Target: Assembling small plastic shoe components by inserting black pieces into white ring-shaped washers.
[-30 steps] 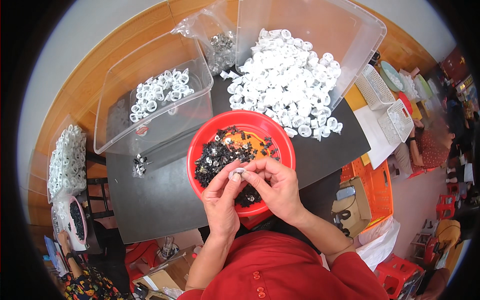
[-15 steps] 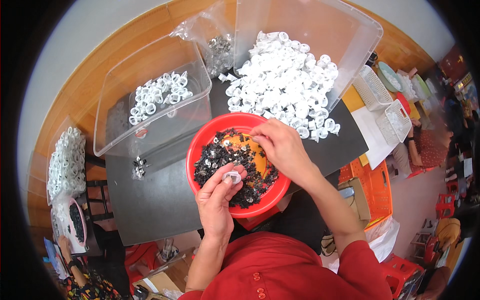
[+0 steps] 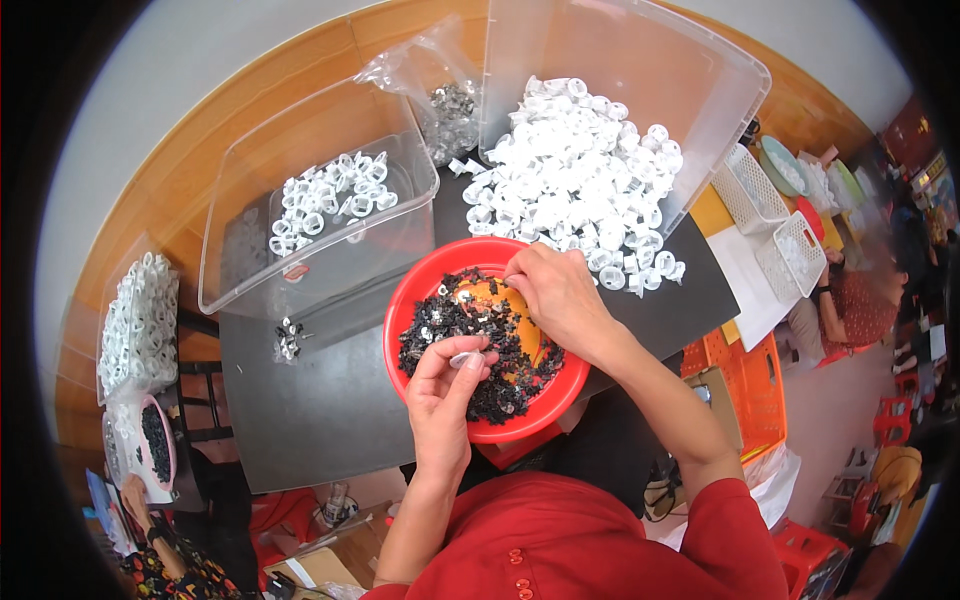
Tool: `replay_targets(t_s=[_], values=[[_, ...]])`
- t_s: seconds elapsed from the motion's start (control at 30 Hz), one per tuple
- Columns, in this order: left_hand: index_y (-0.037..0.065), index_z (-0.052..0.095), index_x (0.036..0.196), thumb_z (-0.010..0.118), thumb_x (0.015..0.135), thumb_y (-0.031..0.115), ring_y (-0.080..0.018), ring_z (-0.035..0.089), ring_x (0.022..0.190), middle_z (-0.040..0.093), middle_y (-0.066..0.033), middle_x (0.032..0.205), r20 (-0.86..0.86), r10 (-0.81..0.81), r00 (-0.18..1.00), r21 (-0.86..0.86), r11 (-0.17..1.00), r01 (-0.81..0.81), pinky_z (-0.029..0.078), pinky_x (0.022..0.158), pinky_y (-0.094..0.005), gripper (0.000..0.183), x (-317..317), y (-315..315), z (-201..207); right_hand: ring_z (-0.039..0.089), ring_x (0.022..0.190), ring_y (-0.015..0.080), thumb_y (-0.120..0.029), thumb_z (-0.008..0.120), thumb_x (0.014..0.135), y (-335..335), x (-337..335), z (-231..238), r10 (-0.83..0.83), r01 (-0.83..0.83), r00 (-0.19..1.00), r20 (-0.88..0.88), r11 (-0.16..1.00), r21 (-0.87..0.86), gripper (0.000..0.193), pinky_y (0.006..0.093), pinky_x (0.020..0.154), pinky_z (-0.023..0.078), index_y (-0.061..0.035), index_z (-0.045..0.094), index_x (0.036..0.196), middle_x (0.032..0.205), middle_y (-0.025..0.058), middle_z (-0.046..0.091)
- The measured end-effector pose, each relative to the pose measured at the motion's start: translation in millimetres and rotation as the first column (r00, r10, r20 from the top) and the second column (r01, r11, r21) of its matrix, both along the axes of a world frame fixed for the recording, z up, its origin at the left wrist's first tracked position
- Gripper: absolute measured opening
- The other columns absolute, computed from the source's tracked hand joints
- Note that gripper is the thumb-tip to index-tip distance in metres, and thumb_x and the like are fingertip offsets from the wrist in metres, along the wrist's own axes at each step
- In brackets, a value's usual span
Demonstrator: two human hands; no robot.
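My left hand [image 3: 442,392] pinches a small white plastic ring-shaped part [image 3: 463,358] over the near left of a round red basin [image 3: 398,310]. Small black parts [image 3: 455,330] lie heaped in the basin, with a few shiny bits among them and an orange patch of its bottom showing. Over the far right of the basin is my right hand [image 3: 560,292], its thumb and fingertips pressed together. Whatever lies between those fingertips is too small to make out. Beyond the basin spreads a big pile of white plastic parts [image 3: 585,170].
Left of the pile, a clear plastic box [image 3: 320,262] holds more white parts. A bag of metal bits [image 3: 450,110] stands behind. A small heap of metal pieces [image 3: 289,338] lies on the dark table [image 3: 320,420]. An orange crate [image 3: 760,390] is at right. Other people sit on both sides.
The white part has tilted in my left hand, so its ring face shows less. My right fingertips remain pinched at the basin's far side. The whole view has shifted slightly.
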State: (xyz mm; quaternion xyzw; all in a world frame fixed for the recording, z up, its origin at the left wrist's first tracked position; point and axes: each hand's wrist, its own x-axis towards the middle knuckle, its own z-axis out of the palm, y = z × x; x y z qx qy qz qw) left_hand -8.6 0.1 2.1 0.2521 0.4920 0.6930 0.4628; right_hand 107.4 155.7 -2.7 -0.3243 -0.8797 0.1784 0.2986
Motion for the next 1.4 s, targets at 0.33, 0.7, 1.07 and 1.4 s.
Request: replay_targets(t_s=[0.33, 0.7, 1.07, 1.4], values=[[0.004, 0.066, 0.094, 0.072, 0.074, 0.000, -0.0282, 0.063, 0.086, 0.062, -0.0119, 0.101, -0.947, 0.319, 0.034, 0.311, 0.939, -0.150, 0.052, 0.072, -0.0346, 0.022, 0.8, 13.8, 2.6, 0.048, 0.057, 0.0039, -0.015, 0.063, 0.086, -28.3, 10.5, 50.7, 0.184, -0.192, 0.980, -0.077, 0.766, -0.614, 0.018, 0.0236, 0.051, 0.041, 0.0031, 0.065, 0.083, 0.062, -0.0002, 0.056], [0.002, 0.063, 0.090, 0.067, 0.084, 0.003, -0.0162, 0.063, 0.078, 0.064, -0.0094, 0.091, -0.764, 0.281, 0.581, 0.201, 0.959, -0.199, 0.051, 0.070, -0.0283, 0.007, -3.1, 8.2, 8.1, 0.052, 0.058, 0.0112, -0.009, 0.066, 0.083, -50.1, 13.4, 54.5, 0.112, -0.228, 0.952, -0.287, 0.881, -0.415, 0.010, 0.0285, 0.054, 0.039, 0.0005, 0.063, 0.085, 0.070, 0.0035, 0.059], [0.002, 0.062, 0.095, 0.058, 0.092, 0.009, -0.0110, 0.062, 0.076, 0.065, -0.0047, 0.084, 0.129, -0.055, 0.990, -0.019, 0.998, 0.058, 0.049, 0.070, -0.0232, 0.009, -8.5, 1.0, 8.2, 0.056, 0.073, 0.0204, -0.008, 0.066, 0.078, -57.5, 9.5, 34.0, 0.305, -0.236, 0.928, -0.212, 0.925, 0.299, 0.009, 0.0352, 0.071, 0.039, -0.0061, 0.060, 0.085, 0.077, 0.0050, 0.056], [-0.002, 0.060, 0.112, 0.053, 0.095, 0.012, -0.0158, 0.065, 0.095, 0.066, -0.0110, 0.104, 0.300, -0.062, 0.952, 0.001, 0.998, 0.065, 0.054, 0.084, -0.0290, 0.023, -4.8, 0.8, 9.2, 0.056, 0.067, 0.0206, -0.003, 0.068, 0.075, -61.9, 11.5, 33.8, 0.192, -0.155, 0.942, -0.274, 0.976, 0.151, 0.014, 0.0346, 0.069, 0.042, -0.0054, 0.058, 0.085, 0.076, 0.0033, 0.057]])
